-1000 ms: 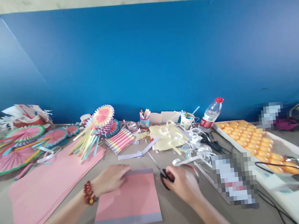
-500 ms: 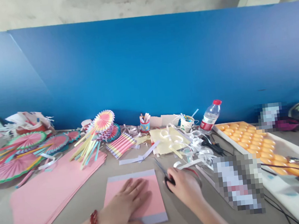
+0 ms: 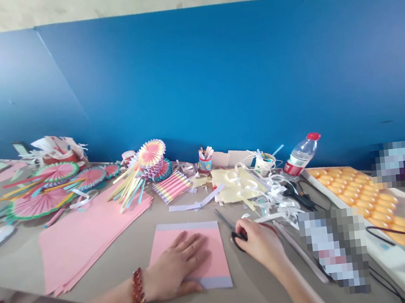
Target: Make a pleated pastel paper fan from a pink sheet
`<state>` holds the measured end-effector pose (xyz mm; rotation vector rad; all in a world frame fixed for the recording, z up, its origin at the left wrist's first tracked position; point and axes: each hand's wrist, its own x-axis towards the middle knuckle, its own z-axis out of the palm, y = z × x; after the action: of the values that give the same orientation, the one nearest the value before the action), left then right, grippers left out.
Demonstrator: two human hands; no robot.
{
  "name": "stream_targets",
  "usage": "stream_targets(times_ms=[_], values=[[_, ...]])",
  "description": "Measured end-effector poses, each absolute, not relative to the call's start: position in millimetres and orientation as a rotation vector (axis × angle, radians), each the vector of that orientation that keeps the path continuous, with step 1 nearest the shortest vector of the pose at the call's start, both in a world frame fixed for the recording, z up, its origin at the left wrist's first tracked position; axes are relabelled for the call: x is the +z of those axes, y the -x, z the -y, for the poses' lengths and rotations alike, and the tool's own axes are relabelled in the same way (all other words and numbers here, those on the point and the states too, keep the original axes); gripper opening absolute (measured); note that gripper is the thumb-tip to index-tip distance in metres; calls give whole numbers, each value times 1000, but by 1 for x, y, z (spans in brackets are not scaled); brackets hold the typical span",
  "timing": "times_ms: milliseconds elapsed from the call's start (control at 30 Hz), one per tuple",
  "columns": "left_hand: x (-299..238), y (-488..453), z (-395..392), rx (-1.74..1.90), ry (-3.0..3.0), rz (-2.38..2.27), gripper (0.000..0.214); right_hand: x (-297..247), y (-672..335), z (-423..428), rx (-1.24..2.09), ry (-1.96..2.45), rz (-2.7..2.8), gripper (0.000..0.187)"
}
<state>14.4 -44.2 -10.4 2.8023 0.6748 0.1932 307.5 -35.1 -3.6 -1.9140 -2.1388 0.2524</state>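
Observation:
My left hand (image 3: pixel 183 264), with a red beaded bracelet (image 3: pixel 138 288) at the wrist, lies flat with fingers spread on a pink sheet of paper (image 3: pixel 215 251). Pale purple bands run along the sheet's top and bottom edges. To the right of the sheet, my right hand (image 3: pixel 263 246) has its fingers closed round the handles of dark-handled scissors (image 3: pixel 226 220). The blades point up and left, away from me, close to the tabletop and apart from the sheet. Part of the handles is hidden by my fingers.
Large pink sheets (image 3: pixel 88 236) and folded paper fans (image 3: pixel 41 204) lie left. Behind are a pleated paper piece (image 3: pixel 172 187), a pen cup (image 3: pixel 205 163) and cream paper (image 3: pixel 240 186) under white strips. Right stand a bottle (image 3: pixel 302 155) and a tray of orange domes (image 3: pixel 366 197).
The view has swung slightly left, so most things sit further right in the picture. My left hand stays flat on the pink sheet, and my right hand keeps hold of the scissors.

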Motion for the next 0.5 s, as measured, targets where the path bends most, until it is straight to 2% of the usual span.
stream_targets(times_ms=[333, 500], values=[[-8, -35, 32, 156, -2830, -710, 74, -7, -306, 35, 37, 1973, 2114, 1], [-17, -43, 19, 262, -2881, -752, 79, -10, -307, 31, 85, 1944, 2113, 3]])
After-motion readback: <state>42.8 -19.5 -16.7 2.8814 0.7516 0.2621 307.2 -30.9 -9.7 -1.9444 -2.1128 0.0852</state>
